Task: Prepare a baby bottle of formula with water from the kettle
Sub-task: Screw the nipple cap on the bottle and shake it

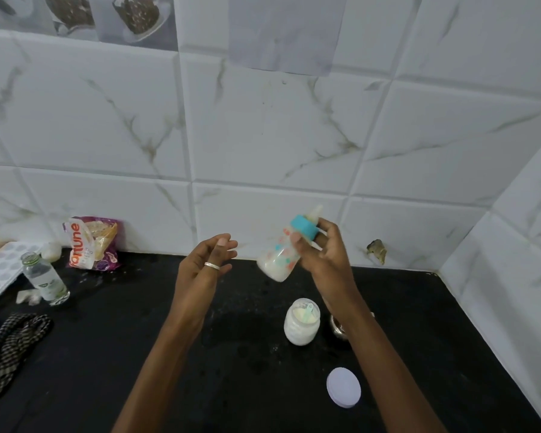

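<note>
- My right hand (324, 254) grips the tilted baby bottle (283, 254): teal collar, pale teat, milky white liquid inside.
- My left hand (205, 267) hovers open, empty.

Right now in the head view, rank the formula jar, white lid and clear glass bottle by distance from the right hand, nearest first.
1. formula jar: just below the right hand, on the counter.
2. white lid: nearer the camera, by the right forearm.
3. clear glass bottle: far left on the counter.
</note>
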